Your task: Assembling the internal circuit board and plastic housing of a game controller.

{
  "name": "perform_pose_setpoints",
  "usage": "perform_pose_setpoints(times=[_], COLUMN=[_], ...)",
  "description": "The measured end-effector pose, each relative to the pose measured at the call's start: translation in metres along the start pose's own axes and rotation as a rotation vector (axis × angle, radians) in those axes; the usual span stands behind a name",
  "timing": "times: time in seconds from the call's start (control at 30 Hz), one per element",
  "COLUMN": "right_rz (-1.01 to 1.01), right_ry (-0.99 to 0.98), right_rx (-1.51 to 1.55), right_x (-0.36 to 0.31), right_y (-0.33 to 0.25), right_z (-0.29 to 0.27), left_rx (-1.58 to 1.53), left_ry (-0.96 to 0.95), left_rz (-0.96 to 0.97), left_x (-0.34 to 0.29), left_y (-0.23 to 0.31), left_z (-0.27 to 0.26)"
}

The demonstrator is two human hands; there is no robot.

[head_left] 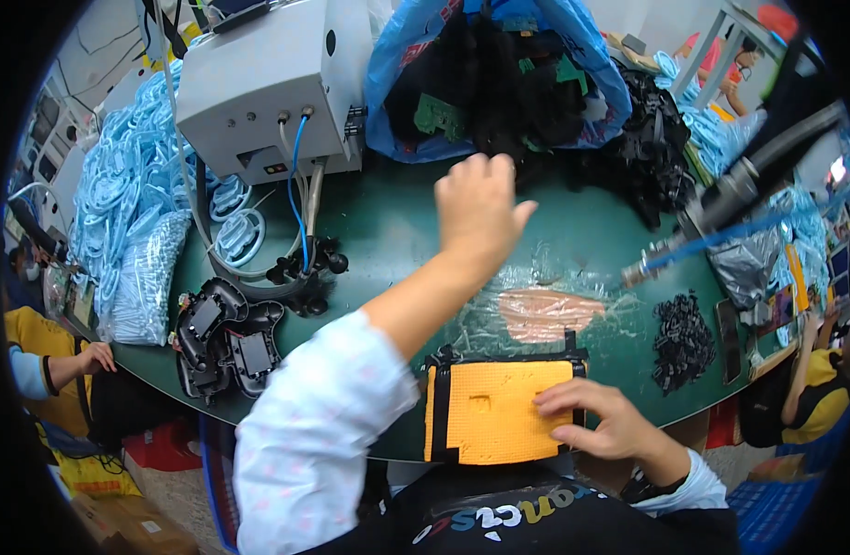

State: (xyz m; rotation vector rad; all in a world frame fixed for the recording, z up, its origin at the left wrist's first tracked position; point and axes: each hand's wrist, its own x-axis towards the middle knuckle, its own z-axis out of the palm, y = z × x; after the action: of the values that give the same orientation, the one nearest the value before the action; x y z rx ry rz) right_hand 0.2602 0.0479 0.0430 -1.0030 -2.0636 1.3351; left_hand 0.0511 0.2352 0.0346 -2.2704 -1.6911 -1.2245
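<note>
My left hand (477, 211) is stretched far forward over the green table (388, 231), fingers loosely curled, close to the pile of black plastic parts spilling from a blue bag (393, 65); it holds nothing that I can see. My right hand (599, 416) lies flat on an orange pad (488, 412) edged with black tape at the table's near rim, fingers spread on its right side.
A grey machine (258, 83) with hoses stands at the back left beside bundles of light blue cables (120, 185). Black controller shells (223, 338) lie near left. A hanging tool (721, 199) points in from the right above small black parts (681, 338). Other people sit at both sides.
</note>
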Motion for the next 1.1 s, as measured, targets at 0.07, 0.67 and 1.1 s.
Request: perform_pose_setpoints(times=[0.07, 0.67, 1.1], right_rz=[0.028, 0.001, 0.159], right_ry=[-0.026, 0.072, 0.391], right_rx=[0.014, 0.058, 0.794], right_x=[0.0, -0.005, 0.008], right_y=[0.0, 0.014, -0.016], right_z=[0.006, -0.007, -0.017], left_rx=[0.161, -0.52, -0.578], left_ry=[0.037, -0.232, -0.15], left_rz=[0.033, -0.283, 0.17], left_x=[0.023, 0.024, -0.1], left_y=[0.005, -0.037, 0.042], left_z=[0.041, -0.121, -0.169])
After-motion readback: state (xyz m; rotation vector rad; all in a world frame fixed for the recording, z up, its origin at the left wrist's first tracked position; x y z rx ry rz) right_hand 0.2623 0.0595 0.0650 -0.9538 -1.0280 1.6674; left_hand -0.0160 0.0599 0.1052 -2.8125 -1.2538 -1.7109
